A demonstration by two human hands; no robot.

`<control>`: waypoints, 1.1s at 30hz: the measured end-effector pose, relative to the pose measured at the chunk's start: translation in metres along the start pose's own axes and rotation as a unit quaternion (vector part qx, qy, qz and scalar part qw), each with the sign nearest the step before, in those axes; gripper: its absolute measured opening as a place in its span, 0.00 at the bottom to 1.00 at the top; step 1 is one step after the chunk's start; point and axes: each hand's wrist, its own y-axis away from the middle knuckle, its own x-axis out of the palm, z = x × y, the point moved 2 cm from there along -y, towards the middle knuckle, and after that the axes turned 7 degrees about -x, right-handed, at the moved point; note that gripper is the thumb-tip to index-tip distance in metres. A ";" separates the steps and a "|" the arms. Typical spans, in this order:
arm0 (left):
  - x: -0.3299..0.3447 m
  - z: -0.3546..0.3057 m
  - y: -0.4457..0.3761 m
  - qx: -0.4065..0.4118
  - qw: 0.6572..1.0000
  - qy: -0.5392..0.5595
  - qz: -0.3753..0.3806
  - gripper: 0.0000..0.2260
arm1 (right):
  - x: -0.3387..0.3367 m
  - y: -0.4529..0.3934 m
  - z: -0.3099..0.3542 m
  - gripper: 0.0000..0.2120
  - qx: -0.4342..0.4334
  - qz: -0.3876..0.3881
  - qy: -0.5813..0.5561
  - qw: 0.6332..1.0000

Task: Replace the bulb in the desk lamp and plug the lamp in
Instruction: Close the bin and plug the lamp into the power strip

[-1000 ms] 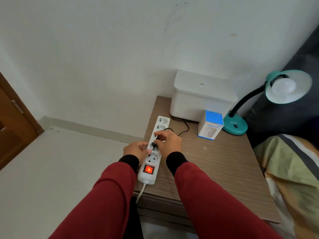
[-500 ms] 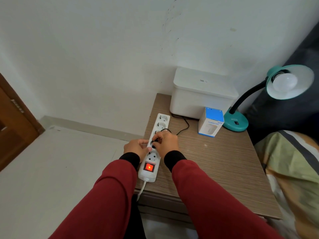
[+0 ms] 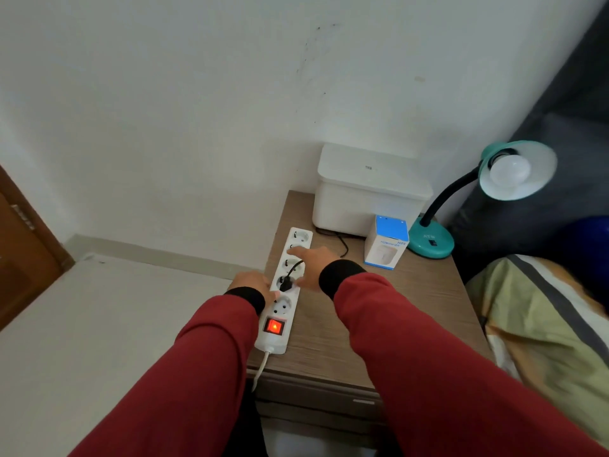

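Note:
A white power strip (image 3: pixel 276 341) lies along the left edge of the wooden nightstand (image 3: pixel 389 324), its red switch (image 3: pixel 274 326) lit. A black plug (image 3: pixel 285 284) sits in one of its middle sockets, its cord running back toward the wall. My left hand (image 3: pixel 253 283) rests against the strip's left side. My right hand (image 3: pixel 313 262) hovers just above the strip with fingers spread, holding nothing. The teal desk lamp (image 3: pixel 430 244) stands at the back right, a white bulb (image 3: pixel 509 171) in its shade, unlit.
A white lidded box (image 3: pixel 369 196) stands against the wall. In front of it is a small blue-and-white carton (image 3: pixel 387 242). A bed with a striped blanket (image 3: pixel 543 324) borders the nightstand on the right. A brown door (image 3: pixel 23 255) is at far left.
My right hand has let go of the black plug, which now sits in the socket, and has lifted away with fingers open. The left hand stays at the strip.

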 end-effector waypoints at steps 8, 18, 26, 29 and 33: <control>-0.041 -0.039 0.003 0.029 0.987 -0.141 -0.072 0.15 | -0.042 0.017 -0.024 0.19 0.056 0.034 0.116 0.991; -0.068 -0.135 0.012 0.081 0.970 -0.202 -0.110 0.15 | -0.101 0.036 -0.088 0.17 0.104 -0.012 0.121 0.987; -0.060 -0.239 0.017 0.130 0.960 -0.220 -0.115 0.14 | -0.139 0.061 -0.175 0.20 0.162 -0.029 0.119 0.979; -0.049 -0.279 0.019 0.136 0.964 -0.206 -0.102 0.13 | -0.147 0.074 -0.210 0.21 0.177 -0.042 0.097 0.978; -0.022 -0.325 0.016 0.160 0.963 -0.194 -0.094 0.14 | -0.148 0.084 -0.257 0.25 0.203 -0.047 0.070 0.976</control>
